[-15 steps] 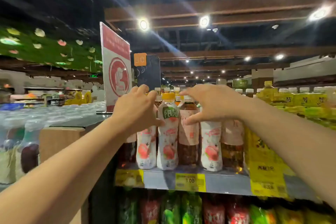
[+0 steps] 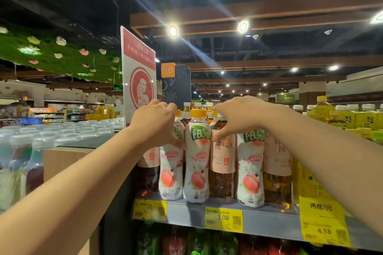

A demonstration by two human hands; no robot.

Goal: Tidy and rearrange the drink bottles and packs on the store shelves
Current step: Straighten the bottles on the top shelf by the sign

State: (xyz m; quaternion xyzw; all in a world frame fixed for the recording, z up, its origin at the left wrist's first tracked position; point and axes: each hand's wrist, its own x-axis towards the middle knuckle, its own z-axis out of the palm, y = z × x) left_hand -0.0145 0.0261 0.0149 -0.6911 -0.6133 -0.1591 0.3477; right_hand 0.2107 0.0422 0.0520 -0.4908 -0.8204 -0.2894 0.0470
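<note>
Three white peach-drink bottles with orange caps stand on the grey shelf (image 2: 269, 216), mixed with pink-labelled amber tea bottles. My left hand (image 2: 155, 124) curls over the neck of the left peach bottle (image 2: 171, 174), its thumb reaching the middle peach bottle (image 2: 198, 172). My right hand (image 2: 242, 116) curls over the top of an amber tea bottle (image 2: 222, 155), thumb across its shoulder. The right peach bottle (image 2: 250, 174) stands just under that wrist, its cap hidden.
Yellow price tags (image 2: 223, 219) line the shelf lip. Yellow tea packs (image 2: 352, 120) stand to the right, clear-capped bottles (image 2: 62, 130) to the left. A red-and-white sign (image 2: 138, 72) rises behind my left hand. Green and red bottles fill the shelf below (image 2: 199, 242).
</note>
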